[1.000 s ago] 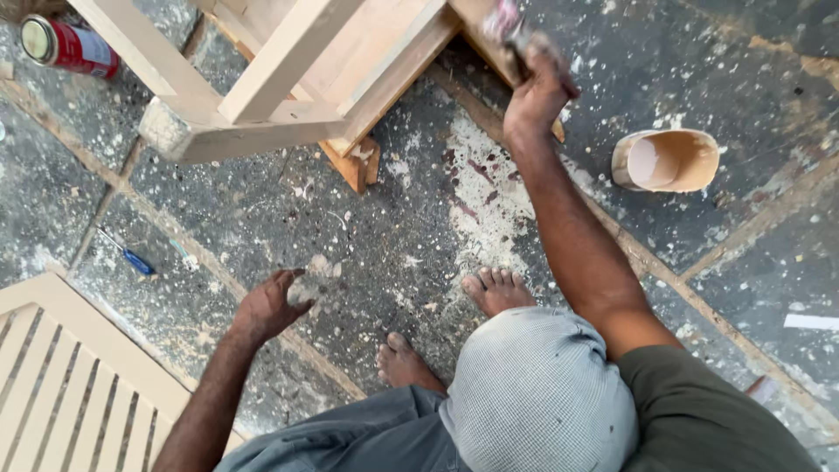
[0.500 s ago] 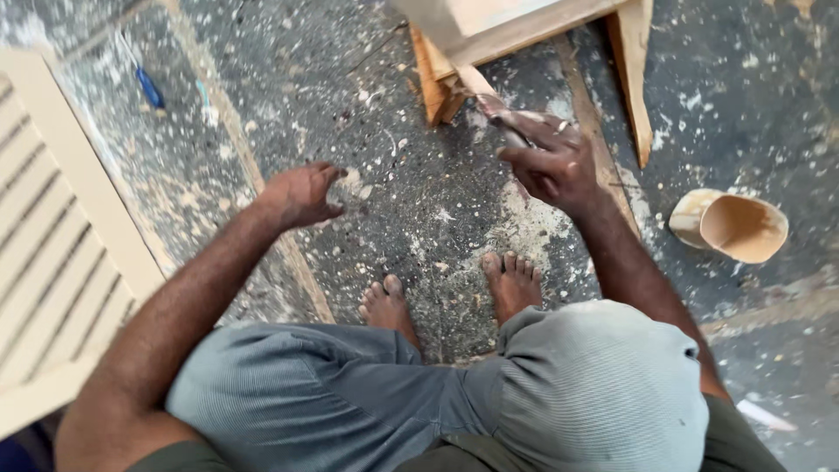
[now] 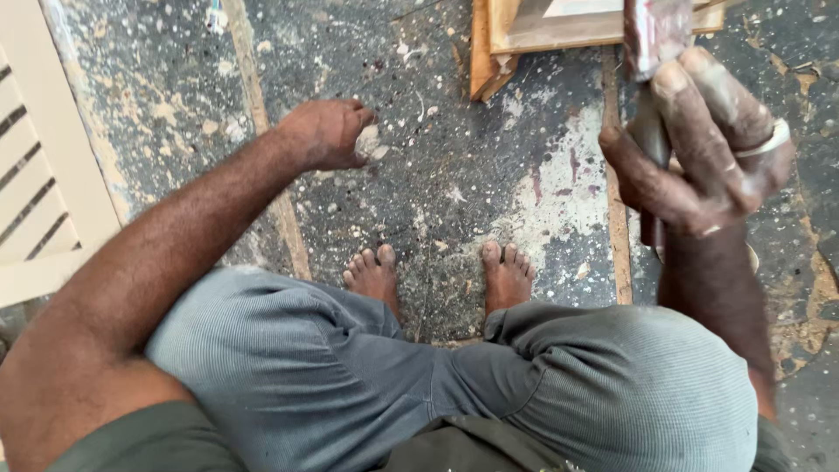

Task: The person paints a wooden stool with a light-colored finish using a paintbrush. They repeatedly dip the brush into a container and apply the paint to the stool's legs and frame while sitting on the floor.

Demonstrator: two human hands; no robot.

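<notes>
Two bare hands are busy: the right hand, upper right of the frame, closes its grip on a dark-handled brush, while the left hand, upper centre-left, pinches a small pale lump against the speckled stone floor. Raw wooden furniture at the top edge looks uncoated, so finishing seems barely begun; a cream slatted panel lies left.
</notes>
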